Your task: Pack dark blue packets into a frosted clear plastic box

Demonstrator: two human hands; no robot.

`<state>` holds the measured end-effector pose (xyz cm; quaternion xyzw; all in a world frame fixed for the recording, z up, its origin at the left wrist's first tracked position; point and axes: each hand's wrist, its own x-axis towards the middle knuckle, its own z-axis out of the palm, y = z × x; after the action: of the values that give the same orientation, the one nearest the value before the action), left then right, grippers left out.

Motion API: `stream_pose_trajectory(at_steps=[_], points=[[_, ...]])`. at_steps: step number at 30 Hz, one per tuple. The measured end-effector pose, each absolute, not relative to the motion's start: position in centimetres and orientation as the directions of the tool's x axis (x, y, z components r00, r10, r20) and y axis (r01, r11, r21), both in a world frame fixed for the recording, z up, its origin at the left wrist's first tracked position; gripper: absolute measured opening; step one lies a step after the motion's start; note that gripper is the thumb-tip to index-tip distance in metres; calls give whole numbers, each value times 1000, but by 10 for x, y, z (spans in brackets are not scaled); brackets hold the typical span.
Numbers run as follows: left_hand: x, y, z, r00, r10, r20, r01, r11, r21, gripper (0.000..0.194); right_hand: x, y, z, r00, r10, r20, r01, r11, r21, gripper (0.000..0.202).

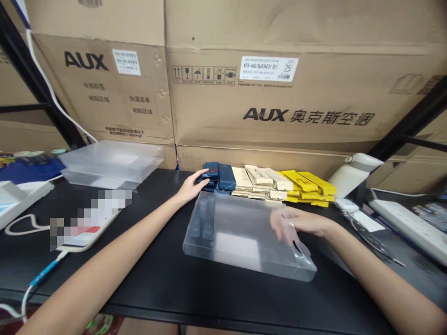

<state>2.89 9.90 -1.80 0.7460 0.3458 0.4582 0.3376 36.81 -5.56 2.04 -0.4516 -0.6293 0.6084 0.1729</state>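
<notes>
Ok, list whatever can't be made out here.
All in the head view:
Right hand: fingertips blurred by the cloudy clear box; can't tell whether they grip it.
Left hand: fingertips too small to tell whether they touch the stacked blue packets.
Phone: screen hidden by pixel blocks.
Carton label: fine print too small.
Power strip: cut off by the right edge.

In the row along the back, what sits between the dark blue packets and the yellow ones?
Cream packets, stacked between the dark blue packets and yellow packets, in the head view.
</notes>
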Motion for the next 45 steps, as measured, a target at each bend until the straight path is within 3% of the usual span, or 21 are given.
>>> stream_pose_trajectory(at_steps=[5,10,20,29,39,45], points=[[28,95,-23,298,830,471,220,-540,813,48,363,-57,26,-513,790,-336,390,-134,-911,37],[27,94,-23,273,820,503,240,-564,790,44,363,-57,26,-528,783,-330,387,-124,-914,44],[27,90,-18,179,845,504,266,-535,802,35,363,-58,26,-478,788,-388,405,-194,-893,28],[25,86,-17,104,858,503,285,-510,812,37,366,-56,22,-503,778,-376,382,-190,-904,33],[27,88,-19,14,867,498,207,-490,847,39,368,-55,19,-529,774,-347,368,-160,-916,41],[27,88,-20,-6,864,503,148,-497,855,41,366,-56,20,-503,785,-361,380,-174,-908,35]])
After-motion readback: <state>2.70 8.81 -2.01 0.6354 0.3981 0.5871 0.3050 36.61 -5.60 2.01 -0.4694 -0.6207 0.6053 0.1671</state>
